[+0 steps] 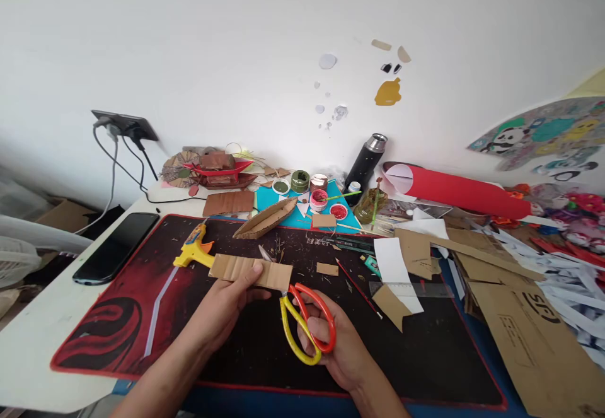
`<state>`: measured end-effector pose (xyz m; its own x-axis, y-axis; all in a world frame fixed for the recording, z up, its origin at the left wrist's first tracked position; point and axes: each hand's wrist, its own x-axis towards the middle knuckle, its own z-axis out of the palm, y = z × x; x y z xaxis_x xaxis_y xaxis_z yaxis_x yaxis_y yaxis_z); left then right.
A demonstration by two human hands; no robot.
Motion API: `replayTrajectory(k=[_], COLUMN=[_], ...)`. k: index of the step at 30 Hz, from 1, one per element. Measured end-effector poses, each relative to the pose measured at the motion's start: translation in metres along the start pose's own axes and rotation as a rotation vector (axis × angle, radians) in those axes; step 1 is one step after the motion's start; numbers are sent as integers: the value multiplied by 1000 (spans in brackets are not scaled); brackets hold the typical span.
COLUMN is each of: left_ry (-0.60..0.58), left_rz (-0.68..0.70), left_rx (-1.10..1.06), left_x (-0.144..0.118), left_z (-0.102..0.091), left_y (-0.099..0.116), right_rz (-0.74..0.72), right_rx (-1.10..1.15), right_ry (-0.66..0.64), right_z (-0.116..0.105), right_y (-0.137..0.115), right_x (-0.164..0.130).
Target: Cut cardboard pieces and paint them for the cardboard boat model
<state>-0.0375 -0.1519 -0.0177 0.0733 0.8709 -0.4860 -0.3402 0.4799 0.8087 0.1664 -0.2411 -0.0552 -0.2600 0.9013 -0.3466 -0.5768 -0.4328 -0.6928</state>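
Note:
My left hand [236, 292] grips a strip of corrugated cardboard [276, 273], thumb on top and fingers beneath. In my right hand [331, 333] is a pair of scissors [328, 312] with one red and one yellow handle loop. Their handles are apart, and the blades lie mostly hidden behind the right end of the cardboard. A yellow glue gun [191, 251] lies just left of the strip, its nozzle end covered. Beyond my hands a cardboard boat shape [265, 219] rests near the mat's back edge. A small cardboard piece [327, 269] lies to the right.
Open paint pots [319, 200] stand on blue paper at the back, near a black thermos flask [366, 161]. A red pencil [359, 289] and white paper [394, 267] lie on the right. A phone [116, 248] rests at left; flattened cardboard [539, 342] is at far right.

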Motion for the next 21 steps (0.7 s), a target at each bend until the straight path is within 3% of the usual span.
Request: replayTrajectory(k=[9,13,16,18,21], left_ry=[-106,-211,-276,-257,-88], left_rz=[77,92,95,154,373], left_rx=[-22,38,96,107,58], left_x=[3,7,18,30,54], left_z=[33,49,62,68,73], left_y=[7,8,13,19,29], right_rz=[-99,-117,-109,-117,-180], right_rx=[-1,-27,-74,-74,-65], right_ry=[-46,-99,-69,-43,-16], right_z=[-4,2,1,-2,-10], right_y=[-4,-11,-19,-25,-37], right_x=[-8,1,13,20,28])
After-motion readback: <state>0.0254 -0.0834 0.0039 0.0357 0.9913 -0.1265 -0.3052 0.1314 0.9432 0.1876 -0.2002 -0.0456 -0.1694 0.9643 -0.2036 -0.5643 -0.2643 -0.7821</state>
